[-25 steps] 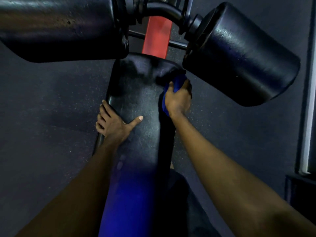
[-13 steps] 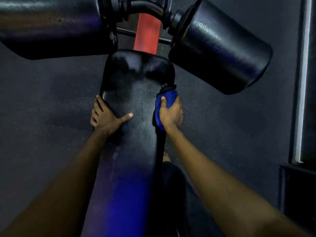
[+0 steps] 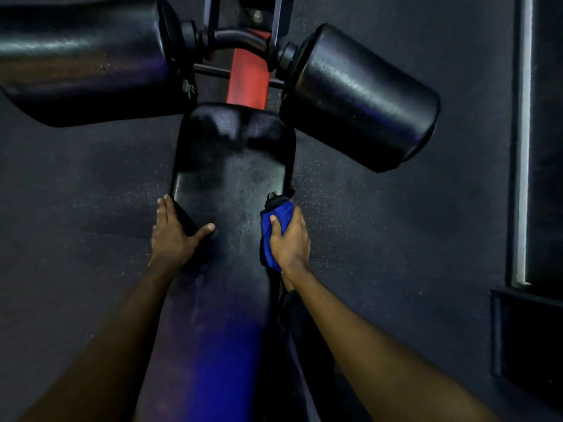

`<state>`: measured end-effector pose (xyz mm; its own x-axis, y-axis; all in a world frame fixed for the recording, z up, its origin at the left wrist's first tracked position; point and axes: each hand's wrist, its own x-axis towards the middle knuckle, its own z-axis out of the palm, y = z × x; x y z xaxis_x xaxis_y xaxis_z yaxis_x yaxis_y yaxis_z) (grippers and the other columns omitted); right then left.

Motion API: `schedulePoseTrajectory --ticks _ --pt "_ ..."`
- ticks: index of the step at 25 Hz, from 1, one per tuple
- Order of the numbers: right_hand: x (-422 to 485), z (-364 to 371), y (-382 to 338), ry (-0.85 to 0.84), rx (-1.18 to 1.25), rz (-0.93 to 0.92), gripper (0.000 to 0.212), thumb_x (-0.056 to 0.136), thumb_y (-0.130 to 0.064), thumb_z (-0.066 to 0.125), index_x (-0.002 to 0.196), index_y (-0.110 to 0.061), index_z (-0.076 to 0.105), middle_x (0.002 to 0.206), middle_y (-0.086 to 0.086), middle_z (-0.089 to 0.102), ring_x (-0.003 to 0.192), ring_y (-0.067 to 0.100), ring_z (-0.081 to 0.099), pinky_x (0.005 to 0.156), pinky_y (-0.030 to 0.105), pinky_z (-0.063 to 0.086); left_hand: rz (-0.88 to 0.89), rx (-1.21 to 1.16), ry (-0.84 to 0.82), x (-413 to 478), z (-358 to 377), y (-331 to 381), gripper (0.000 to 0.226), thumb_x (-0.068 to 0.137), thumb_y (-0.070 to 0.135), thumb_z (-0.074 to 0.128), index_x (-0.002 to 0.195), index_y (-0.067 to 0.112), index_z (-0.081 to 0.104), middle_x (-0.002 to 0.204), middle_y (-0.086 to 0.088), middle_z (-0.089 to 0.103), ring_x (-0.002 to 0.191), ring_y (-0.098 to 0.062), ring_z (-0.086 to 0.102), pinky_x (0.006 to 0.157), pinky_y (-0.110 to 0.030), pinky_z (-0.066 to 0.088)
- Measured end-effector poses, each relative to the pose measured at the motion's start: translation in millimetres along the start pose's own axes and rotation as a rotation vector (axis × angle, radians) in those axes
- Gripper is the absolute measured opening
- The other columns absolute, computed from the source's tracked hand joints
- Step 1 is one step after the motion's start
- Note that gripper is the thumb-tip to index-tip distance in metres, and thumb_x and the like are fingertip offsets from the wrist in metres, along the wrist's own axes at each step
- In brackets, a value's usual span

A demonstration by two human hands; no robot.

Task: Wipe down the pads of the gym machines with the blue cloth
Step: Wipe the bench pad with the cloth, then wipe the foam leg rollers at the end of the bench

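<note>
a dark speckled floor (image 3: 76, 208) fills the room under the machine. the long pad (image 3: 234, 184), black and scuffed, runs away from the person toward the frame, with a blue sheen on its near end. beyond its far end two fat black roller pads stick out sideways, the left roller (image 3: 85, 62) larger in view and the right roller (image 3: 359, 99) angled off to the side, with a red post (image 3: 247, 83) between them. the left hand (image 3: 173, 236) rests on the long pad's left edge, its grip wide, fingers straight along the side and thumb spread across the top. the right hand (image 3: 289, 242) sits at the right edge, its grip wrapped round the blue cloth (image 3: 275, 217), which is bunched and pressed against that edge of the long pad, about level with the other hand.
</note>
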<state>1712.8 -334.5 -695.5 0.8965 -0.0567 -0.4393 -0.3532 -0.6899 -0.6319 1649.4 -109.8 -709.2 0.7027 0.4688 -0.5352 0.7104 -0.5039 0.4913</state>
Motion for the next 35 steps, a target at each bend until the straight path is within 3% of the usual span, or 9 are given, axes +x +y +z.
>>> schedulePoseTrajectory --ticks 3,7,12,17,21,26,29,32,35 --pt "-7 -37 -14 -0.04 -0.056 -0.097 0.051 0.099 -0.037 0.055 0.143 -0.014 0.044 0.138 0.005 0.057 0.125 0.024 0.055 0.106 0.043 0.045 -0.011 -0.027 0.023 -11 -8 23 0.101 0.092 0.049 0.066 0.159 0.003 0.007 0.167 -0.017 0.006 0.155 -0.03 0.008 0.124 -0.048 0.011" --pt "-30 -115 -61 -0.05 -0.094 -0.342 0.052 0.097 -0.027 0.06 0.145 -0.012 0.046 0.145 0.003 0.054 0.133 0.02 0.05 0.112 0.04 0.039 0.118 -0.257 0.063 -44 -29 91 0.068 0.1 0.037 0.059 0.152 0.0 0.035 0.16 -0.02 0.032 0.149 -0.029 0.029 0.123 -0.04 0.022" --pt "-29 -223 -123 0.155 -0.257 -0.684 0.056 0.091 -0.018 0.066 0.142 -0.004 0.05 0.145 0.009 0.054 0.133 0.024 0.049 0.115 0.035 0.036 0.284 -0.382 0.062 -65 -62 192 0.044 0.102 0.019 0.056 0.144 0.007 0.051 0.145 -0.015 0.054 0.135 -0.027 0.049 0.111 -0.024 0.032" --pt "42 -275 -146 0.094 -0.457 -0.526 0.061 0.094 -0.027 0.062 0.15 -0.018 0.04 0.153 0.001 0.045 0.141 0.026 0.039 0.113 0.049 0.038 0.275 -0.447 -0.09 -35 -55 258 0.065 0.101 0.045 0.05 0.156 0.02 0.029 0.155 -0.011 0.041 0.142 -0.026 0.042 0.118 -0.045 0.034" --pt "83 -267 -150 0.017 -0.578 -0.539 0.059 0.093 -0.035 0.058 0.147 -0.02 0.041 0.149 0.002 0.049 0.137 0.027 0.043 0.109 0.049 0.036 0.308 -0.372 -0.065 -15 -35 278 0.069 0.102 0.044 0.049 0.159 0.015 0.024 0.16 -0.011 0.033 0.145 -0.028 0.037 0.119 -0.049 0.031" --pt "125 -264 -179 0.039 -0.507 -0.373 0.042 0.094 -0.043 0.052 0.123 -0.013 0.051 0.122 0.01 0.062 0.112 0.036 0.058 0.092 0.05 0.046 0.269 -0.444 0.084 -18 -29 286 0.062 0.097 0.052 0.057 0.149 0.021 0.042 0.143 -0.001 0.057 0.134 -0.015 0.052 0.113 -0.032 0.04" --pt "110 -265 -164 -0.021 -0.503 -0.499 0.05 0.094 -0.041 0.053 0.136 -0.014 0.048 0.133 0.006 0.059 0.125 0.03 0.053 0.101 0.048 0.044 0.146 -0.535 0.125 -25 -32 294 0.046 0.092 0.042 0.07 0.13 0.02 0.057 0.116 0.015 0.066 0.117 -0.008 0.063 0.101 -0.02 0.046" --pt "95 -278 -141 -0.099 -0.549 -0.642 0.058 0.095 -0.039 0.056 0.147 -0.018 0.041 0.147 0.0 0.05 0.14 0.023 0.041 0.112 0.042 0.036 0.021 -0.531 0.163 -28 -41 307 0.042 0.084 0.042 0.079 0.113 0.018 0.062 0.103 0.011 0.068 0.098 -0.003 0.067 0.088 -0.008 0.046" --pt "124 -286 -160 -0.086 -0.527 -0.511 0.046 0.095 -0.041 0.056 0.131 -0.014 0.049 0.127 0.009 0.061 0.118 0.032 0.056 0.094 0.046 0.046 0.018 -0.515 0.249 -24 -47 328 0.042 0.079 0.051 0.08 0.103 0.023 0.059 0.096 0.01 0.067 0.086 0.003 0.063 0.083 -0.011 0.049"
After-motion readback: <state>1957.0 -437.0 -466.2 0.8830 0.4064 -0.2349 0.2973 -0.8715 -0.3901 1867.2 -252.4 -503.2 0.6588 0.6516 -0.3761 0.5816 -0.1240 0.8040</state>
